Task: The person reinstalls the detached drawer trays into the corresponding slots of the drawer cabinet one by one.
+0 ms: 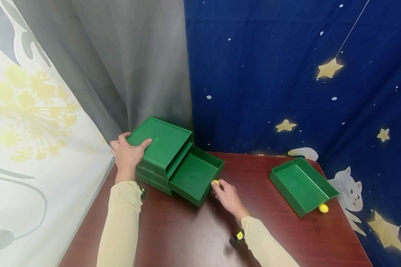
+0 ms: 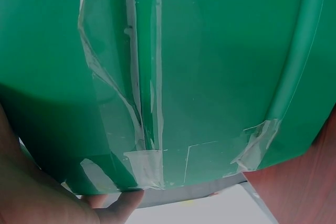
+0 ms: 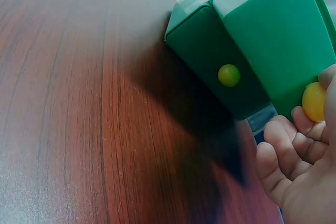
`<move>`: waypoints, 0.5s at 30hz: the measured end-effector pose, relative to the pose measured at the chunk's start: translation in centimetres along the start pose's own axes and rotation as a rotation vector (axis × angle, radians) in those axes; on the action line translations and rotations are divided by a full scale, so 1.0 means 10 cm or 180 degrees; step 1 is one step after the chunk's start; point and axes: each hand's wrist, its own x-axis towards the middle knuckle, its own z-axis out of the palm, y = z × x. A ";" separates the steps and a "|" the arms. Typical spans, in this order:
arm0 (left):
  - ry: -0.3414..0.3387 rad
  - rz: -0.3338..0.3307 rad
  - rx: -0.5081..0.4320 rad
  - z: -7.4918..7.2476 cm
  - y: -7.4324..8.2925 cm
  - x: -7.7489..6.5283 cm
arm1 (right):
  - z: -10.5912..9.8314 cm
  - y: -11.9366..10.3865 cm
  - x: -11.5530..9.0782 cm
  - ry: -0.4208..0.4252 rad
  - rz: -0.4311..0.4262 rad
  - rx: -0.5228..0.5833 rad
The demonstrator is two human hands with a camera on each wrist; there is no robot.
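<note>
A green plastic drawer cabinet (image 1: 160, 139) stands on the table, with one drawer (image 1: 195, 172) pulled well out of its front. My left hand (image 1: 128, 154) grips the cabinet at its left rear edge, thumb lying on the top. In the left wrist view its fingertips (image 2: 123, 205) bend around the edge of the taped side panel (image 2: 210, 77). With thumb and fingers, my right hand (image 1: 228, 196) pinches the round yellow knob (image 3: 315, 102) on the front of the pulled-out drawer. Beneath it, a lower drawer front with its own yellow knob (image 3: 229, 75) appears in the right wrist view.
Apart from the cabinet, a second green drawer (image 1: 302, 185) lies at the table's right, its yellow knob (image 1: 323, 208) facing the near right. A dark red wood-grain table (image 1: 187, 237) carries everything. Grey and star-patterned blue curtains (image 1: 247, 92) hang behind, a white one at left.
</note>
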 end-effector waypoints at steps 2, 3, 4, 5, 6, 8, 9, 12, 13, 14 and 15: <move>0.0007 0.0012 0.0009 0.00 0.00 0.00 | 0.01 0.01 0.00 0.0002 -0.0004 -0.0012; 0.0010 0.0018 0.0011 0.01 0.00 -0.01 | 0.01 0.01 0.00 0.0011 -0.0005 -0.0020; 0.0014 0.0025 0.0015 0.01 0.00 -0.01 | 0.02 0.02 0.00 0.0020 -0.0006 -0.0020; 0.0013 0.0030 0.0014 0.02 0.00 -0.01 | 0.02 0.02 0.00 0.0025 -0.0005 -0.0023; 0.0016 0.0033 0.0011 0.02 0.00 -0.01 | 0.03 0.02 0.00 0.0024 -0.0003 -0.0020; 0.0018 0.0030 0.0003 0.02 0.00 -0.01 | 0.04 0.02 0.01 0.0031 -0.0002 -0.0030; 0.0013 0.0028 0.0000 0.02 0.00 -0.01 | 0.04 0.02 0.01 0.0039 -0.0007 -0.0046; 0.0011 0.0014 -0.0002 0.02 -0.01 0.00 | 0.05 0.02 0.02 0.0051 -0.0035 -0.0101; 0.0012 0.0007 -0.0003 0.02 -0.01 0.00 | 0.06 0.02 0.03 0.0056 -0.0049 -0.0125; 0.0014 0.0001 -0.0002 0.02 -0.01 0.01 | 0.06 0.01 0.04 0.0058 -0.0058 -0.0145; 0.0017 -0.0003 -0.0004 0.02 -0.02 0.01 | 0.06 0.01 0.04 0.0058 -0.0065 -0.0164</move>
